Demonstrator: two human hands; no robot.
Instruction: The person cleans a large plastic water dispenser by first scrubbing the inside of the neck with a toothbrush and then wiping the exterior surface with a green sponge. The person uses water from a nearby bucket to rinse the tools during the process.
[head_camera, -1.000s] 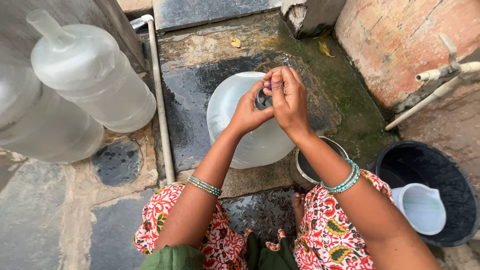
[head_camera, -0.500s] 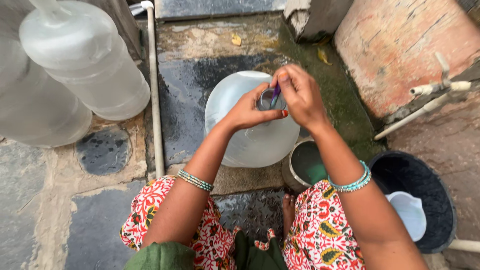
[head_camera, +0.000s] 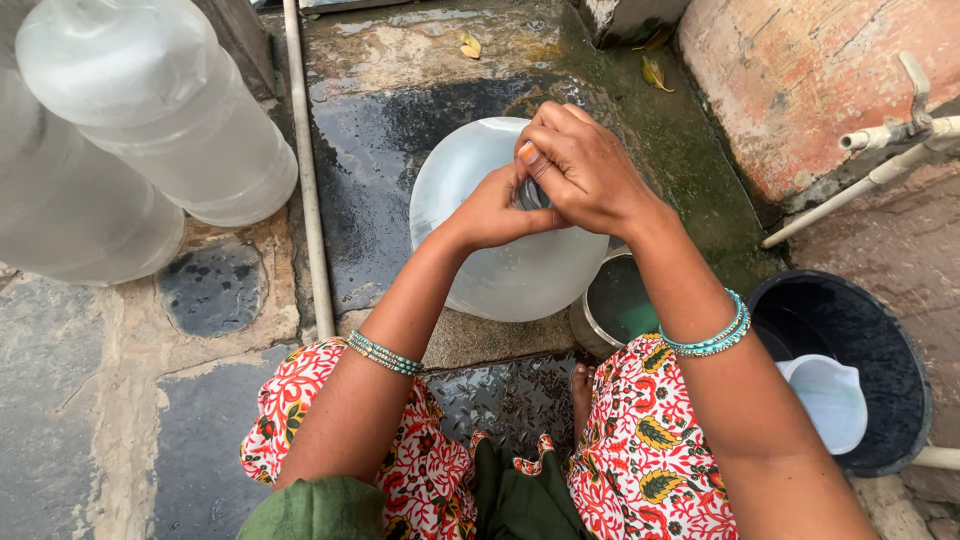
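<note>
Both hands meet at the mouth of a large translucent plastic water jar (head_camera: 505, 265) standing upright on the wet dark stone floor (head_camera: 370, 130) between the person's knees. The right hand (head_camera: 585, 170) is closed over the jar's small dark cap (head_camera: 530, 195), its grip clamped on it, while the left hand (head_camera: 495, 210) wraps the neck from below. A steel pot (head_camera: 610, 305) sits just beside the jar; a black plastic tub (head_camera: 870, 340) holding a white jug (head_camera: 830, 400) stands further right
</note>
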